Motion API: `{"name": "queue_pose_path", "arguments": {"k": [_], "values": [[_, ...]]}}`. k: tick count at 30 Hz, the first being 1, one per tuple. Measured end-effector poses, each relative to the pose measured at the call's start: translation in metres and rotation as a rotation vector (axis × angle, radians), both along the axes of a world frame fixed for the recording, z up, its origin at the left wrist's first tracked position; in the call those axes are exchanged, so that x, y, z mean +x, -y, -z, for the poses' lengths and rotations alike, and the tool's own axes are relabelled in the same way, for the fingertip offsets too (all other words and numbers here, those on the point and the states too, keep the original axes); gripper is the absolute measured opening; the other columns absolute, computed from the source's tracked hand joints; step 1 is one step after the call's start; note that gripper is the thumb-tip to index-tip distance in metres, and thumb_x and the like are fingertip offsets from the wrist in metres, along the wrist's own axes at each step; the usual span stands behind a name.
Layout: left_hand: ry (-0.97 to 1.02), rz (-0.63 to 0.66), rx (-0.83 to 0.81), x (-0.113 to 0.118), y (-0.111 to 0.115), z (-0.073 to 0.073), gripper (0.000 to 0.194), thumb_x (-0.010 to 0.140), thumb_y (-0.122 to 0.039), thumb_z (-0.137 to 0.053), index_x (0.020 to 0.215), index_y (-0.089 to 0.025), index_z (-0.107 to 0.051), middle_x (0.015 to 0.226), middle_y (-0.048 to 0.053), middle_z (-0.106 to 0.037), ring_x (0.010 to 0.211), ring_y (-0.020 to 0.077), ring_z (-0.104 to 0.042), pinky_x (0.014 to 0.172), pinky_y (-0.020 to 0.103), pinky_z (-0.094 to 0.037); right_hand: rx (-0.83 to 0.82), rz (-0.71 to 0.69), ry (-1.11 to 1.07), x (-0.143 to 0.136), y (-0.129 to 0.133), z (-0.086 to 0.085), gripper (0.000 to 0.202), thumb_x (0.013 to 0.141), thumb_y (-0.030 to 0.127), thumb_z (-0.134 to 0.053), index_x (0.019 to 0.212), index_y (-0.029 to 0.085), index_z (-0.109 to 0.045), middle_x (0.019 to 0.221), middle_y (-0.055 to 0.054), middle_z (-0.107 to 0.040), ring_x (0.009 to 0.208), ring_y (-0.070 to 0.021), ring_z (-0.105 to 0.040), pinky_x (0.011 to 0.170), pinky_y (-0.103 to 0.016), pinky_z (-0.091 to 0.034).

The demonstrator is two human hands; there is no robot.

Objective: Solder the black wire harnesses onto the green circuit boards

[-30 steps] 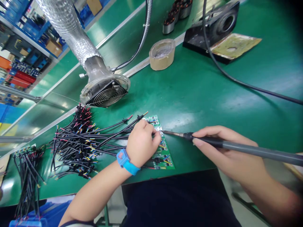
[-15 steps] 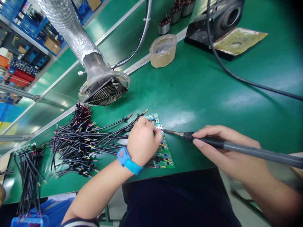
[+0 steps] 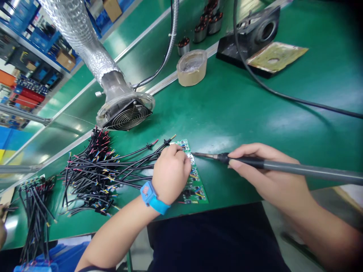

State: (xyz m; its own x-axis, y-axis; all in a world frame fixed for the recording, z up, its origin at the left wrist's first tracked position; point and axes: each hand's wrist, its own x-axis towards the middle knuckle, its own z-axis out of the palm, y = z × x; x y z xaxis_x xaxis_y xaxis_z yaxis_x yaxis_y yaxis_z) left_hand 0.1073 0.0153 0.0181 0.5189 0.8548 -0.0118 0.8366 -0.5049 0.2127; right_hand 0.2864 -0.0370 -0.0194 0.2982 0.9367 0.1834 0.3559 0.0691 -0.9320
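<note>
My right hand (image 3: 273, 179) grips a soldering iron (image 3: 297, 168) by its dark handle, fingers wrapped round it. The iron points left, its thin tip at the upper right edge of a green circuit board (image 3: 202, 197); whether it touches cannot be told. My left hand (image 3: 172, 172), with a blue wrist strap (image 3: 154, 198), is closed over the board's left part. Its fingertips press together, and what they hold is hidden behind the hand. Black cables (image 3: 133, 166) with coloured wire ends run from the left under that hand to the board.
A big heap of black cables (image 3: 90, 177) lies left, with another bundle (image 3: 35, 207) at the table edge. A fume extractor (image 3: 129, 113) hangs above. Behind stand a tape roll (image 3: 193, 73), copper-wound stators (image 3: 200, 32) and an iron stand (image 3: 255, 34). Another person's hand (image 3: 2, 230) shows far left.
The view has shifted slightly. The soldering iron and my right hand have moved a little left and up; the tip stays by the board's edge. My left hand remains closed over the board.
</note>
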Motion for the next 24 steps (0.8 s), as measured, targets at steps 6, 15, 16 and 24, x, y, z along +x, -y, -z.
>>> {"name": "queue_pose_path", "arguments": {"k": [6, 15, 16, 24], "values": [[-0.043, 0.093, 0.052, -0.007, 0.000, 0.006, 0.020, 0.091, -0.021, -0.043, 0.085, -0.011, -0.059, 0.100, 0.010, -0.060, 0.094, 0.0217, -0.054, 0.086, 0.036, -0.048, -0.028, -0.026, 0.022, 0.000, 0.000, -0.001, 0.015, 0.072, 0.037, -0.059, 0.070, 0.022, -0.062, 0.061, 0.002, -0.060, 0.047, -0.0120, -0.052, 0.048, -0.025, -0.043], [0.055, 0.021, -0.069, -0.004, -0.006, 0.006, 0.016, 0.089, -0.019, -0.048, 0.082, -0.012, -0.060, 0.093, 0.009, -0.060, 0.097, 0.0209, -0.055, 0.088, 0.035, -0.047, -0.028, -0.032, 0.041, -0.004, -0.001, 0.001, 0.022, 0.073, 0.044, -0.058, 0.071, 0.023, -0.061, 0.058, 0.002, -0.057, 0.044, -0.0126, -0.048, 0.048, -0.028, -0.044], [0.069, 0.011, -0.085, -0.003, -0.007, 0.005, 0.015, 0.088, -0.019, -0.049, 0.081, -0.012, -0.060, 0.092, 0.009, -0.059, 0.096, 0.0207, -0.055, 0.088, 0.035, -0.047, -0.026, -0.034, 0.043, -0.004, -0.001, 0.000, 0.022, 0.074, 0.045, -0.058, 0.071, 0.023, -0.061, 0.057, 0.002, -0.057, 0.044, -0.0125, -0.048, 0.048, -0.028, -0.044], [0.078, 0.016, -0.169, -0.004, -0.015, 0.000, 0.011, 0.085, -0.017, -0.055, 0.077, -0.012, -0.061, 0.090, 0.008, -0.057, 0.091, 0.0188, -0.056, 0.087, 0.033, -0.047, -0.012, -0.029, 0.038, -0.003, -0.002, -0.001, 0.019, 0.075, 0.042, -0.058, 0.072, 0.025, -0.061, 0.060, 0.002, -0.058, 0.045, -0.0119, -0.048, 0.050, -0.027, -0.045]]}}
